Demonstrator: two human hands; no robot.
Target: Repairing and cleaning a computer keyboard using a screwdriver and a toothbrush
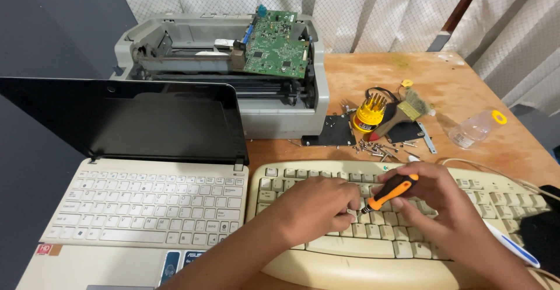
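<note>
I see my right hand (449,208) over the middle of a cream keyboard (326,261) that lies on the wooden tabletop (466,86). Its grip is pinching a screwdriver (389,192) with an orange and black handle; the fingers are closed around the handle, and the metal tip points down and to the left, toward the keys. My left hand (318,205) rests on the keyboard just beside that tip. Its fingers are pressed together at the tip of the screwdriver, but I cannot tell if they pinch something small between them or only touch the keys.

To the left of the keyboard, touching its edge or almost, stands a small open laptop (140,208) with white keys and a dark screen. Behind the laptop is a grey printer (280,115) with its cover off, and a green circuit board (274,45) leans upright inside it.

Behind the keyboard, near my right hand, many loose screws (379,148) lie scattered on the wood. Beside them there is a yellow holder of screwdriver bits (369,114), a black metal plate (331,131), and a brush (405,110). Further right a clear plastic bottle (475,128) with a yellow cap lies on its side, well apart from the hands. At the right end of the keyboard a white and blue pen (513,246) rests on the keys.
</note>
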